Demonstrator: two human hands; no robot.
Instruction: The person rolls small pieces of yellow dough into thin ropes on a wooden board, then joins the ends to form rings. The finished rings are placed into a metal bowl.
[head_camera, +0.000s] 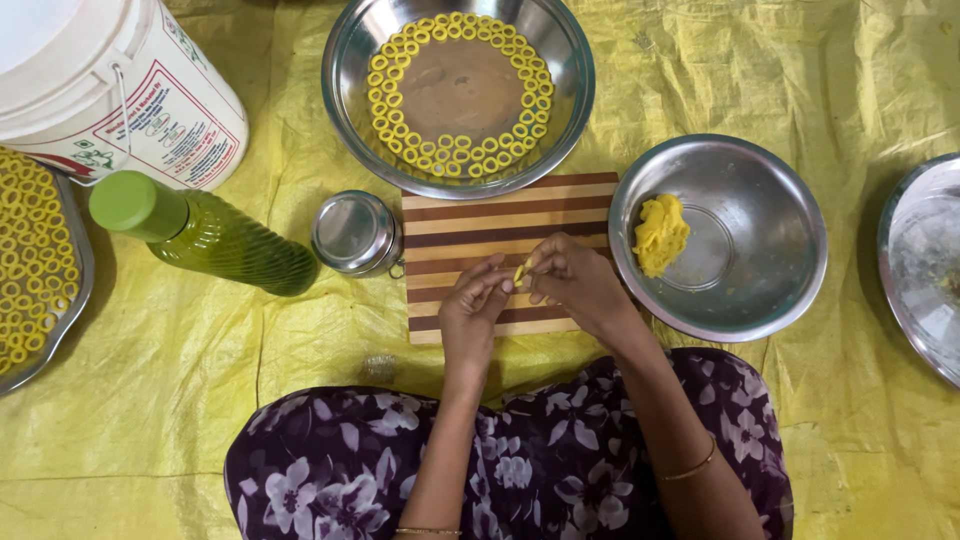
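Note:
My left hand (476, 305) and my right hand (575, 280) meet over a striped wooden board (455, 225), and their fingertips pinch a small piece of yellow dough (521, 269) between them. A steel bowl (770, 290) to the right of the board holds a lump of yellow dough (660, 234). Beyond the board, a large steel bowl (345, 60) has several yellow dough rings (455, 155) laid around its inner wall.
A green-capped oil bottle (200, 233) lies at left beside a small steel lidded pot (354, 231). A white plastic bucket (110, 85) stands at top left. A tray of rings (30, 255) is at the left edge, another steel dish (925, 260) at right. A yellow sheet (150, 400) covers the floor.

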